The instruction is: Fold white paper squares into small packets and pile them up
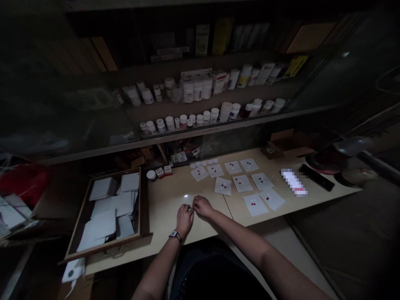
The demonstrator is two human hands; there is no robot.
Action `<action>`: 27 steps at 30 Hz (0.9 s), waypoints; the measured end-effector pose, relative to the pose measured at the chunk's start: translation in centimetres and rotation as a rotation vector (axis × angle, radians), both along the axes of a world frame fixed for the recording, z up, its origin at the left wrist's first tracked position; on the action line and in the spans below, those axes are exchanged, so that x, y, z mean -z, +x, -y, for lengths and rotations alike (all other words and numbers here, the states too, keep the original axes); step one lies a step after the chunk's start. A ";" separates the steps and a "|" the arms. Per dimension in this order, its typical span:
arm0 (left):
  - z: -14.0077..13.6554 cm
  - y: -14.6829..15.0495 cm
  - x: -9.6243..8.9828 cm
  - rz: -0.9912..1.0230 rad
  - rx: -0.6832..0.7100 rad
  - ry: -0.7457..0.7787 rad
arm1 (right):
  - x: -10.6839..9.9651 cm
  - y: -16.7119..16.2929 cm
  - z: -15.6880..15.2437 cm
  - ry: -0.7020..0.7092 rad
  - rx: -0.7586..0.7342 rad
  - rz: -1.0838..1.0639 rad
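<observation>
The fingers of the left hand (185,221) and the right hand (202,207) are curled in and meet, pinching a small thing (191,208) over the front of the tabletop (175,187); the fingers hide most of it, and I cannot tell what it is. Both forearms run off the bottom edge, and a watch (175,236) circles the left wrist.

To the right of the hands lie nine flat paper squares (258,210), each bearing red pills (253,204); any paler pills hardly show against the white. Behind them, a row of small pale pieces (204,163) is too dim to make out. A pixelated patch masks a bright item (294,182) beside a dark phone (316,177). The objects at the far right fade into shadow, near an open carton (287,143).

A wooden drawer (71,239) full of white paper (104,187) takes up the left of the tabletop. Between it and the squares, at the back, stand a small jar (151,175) and two little boxes (164,171). Above, bottles (198,89) crowd the shelves, their labels unreadable; the top shelf is mostly dark. A red bag (23,179) is cut off at the left edge.
</observation>
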State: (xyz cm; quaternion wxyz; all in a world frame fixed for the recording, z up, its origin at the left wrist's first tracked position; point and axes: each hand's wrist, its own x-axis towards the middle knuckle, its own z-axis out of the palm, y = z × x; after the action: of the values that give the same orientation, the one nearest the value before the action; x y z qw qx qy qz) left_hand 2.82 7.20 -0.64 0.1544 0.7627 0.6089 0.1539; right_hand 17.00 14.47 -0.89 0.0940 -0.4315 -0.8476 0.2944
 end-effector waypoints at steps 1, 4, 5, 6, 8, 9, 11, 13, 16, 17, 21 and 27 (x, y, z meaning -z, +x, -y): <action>0.0 0.0 0.0 -0.012 -0.003 -0.002 | 0.0 0.2 0.3 0.020 -0.022 0.005; 0.3 -0.1 0.1 -0.043 0.006 0.002 | 0.2 0.6 1.2 0.054 -0.063 0.040; 0.4 -0.1 0.1 -0.051 0.014 0.005 | 0.3 0.8 1.4 0.060 -0.074 0.050; 0.5 -0.2 0.2 -0.058 0.023 0.007 | 0.4 0.9 1.5 0.065 -0.083 0.057; 0.6 -0.4 0.5 -0.064 0.044 0.007 | 0.7 1.1 1.7 0.071 -0.096 0.067; 0.7 -0.5 0.6 -0.061 0.049 0.006 | 0.8 1.3 1.7 0.073 -0.100 0.072; 0.7 -0.6 0.9 -0.042 0.046 0.009 | 1.1 1.5 1.8 0.079 -0.106 0.089; 0.8 -0.6 1.1 -0.011 0.031 0.019 | 1.3 1.7 1.8 0.094 -0.112 0.107; 0.8 -0.5 1.2 0.017 0.005 0.015 | 1.4 2.0 1.9 0.117 -0.140 0.119; 0.8 -0.5 1.2 0.017 -0.003 0.006 | 1.4 2.0 1.9 0.118 -0.150 0.125; 0.5 -0.7 1.2 -0.018 0.016 -0.012 | 0.9 1.9 2.0 0.127 -0.188 0.159; -0.4 -1.6 1.6 -0.092 0.226 -0.011 | 0.5 1.9 2.2 0.169 -0.245 0.186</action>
State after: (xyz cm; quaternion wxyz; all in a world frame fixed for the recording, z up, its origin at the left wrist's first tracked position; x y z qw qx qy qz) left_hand 1.18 7.57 -2.21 0.1468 0.8319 0.5263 0.0968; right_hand 18.89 12.24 -1.42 0.0147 -0.3406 -0.9207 0.1901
